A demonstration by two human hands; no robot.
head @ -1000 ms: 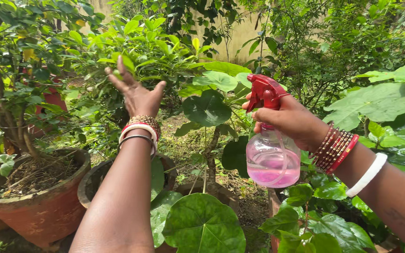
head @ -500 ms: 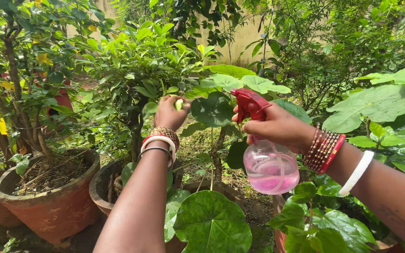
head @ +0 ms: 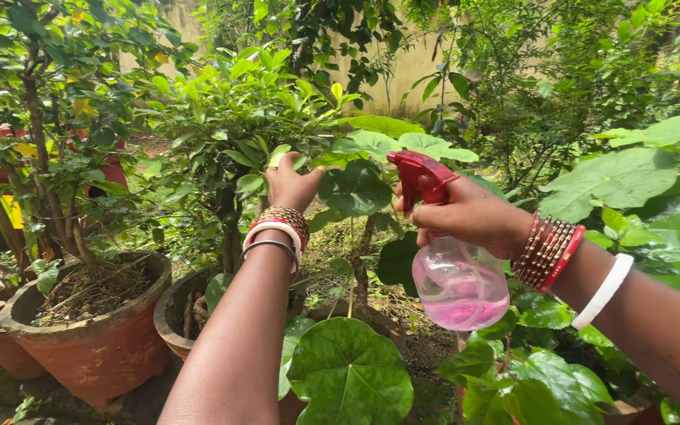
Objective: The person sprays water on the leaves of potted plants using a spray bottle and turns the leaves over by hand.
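Now gripping spray bottle (head: pixel 456 271) in right hand (head: pixel 466 214), just right of leafy bush (head: pixel 253 102); left hand (head: pixel 291 185) pinching its leaf, clay pot (head: pixel 96 346) below-left, broad leaves crowding between. Barely shifted since earlier.

Bottle neck (head: pixel 444 233) hidden inside right hand (head: pixel 466 216); left fingertips (head: pixel 283 161) seemingly among leaves (head: pixel 277 153).
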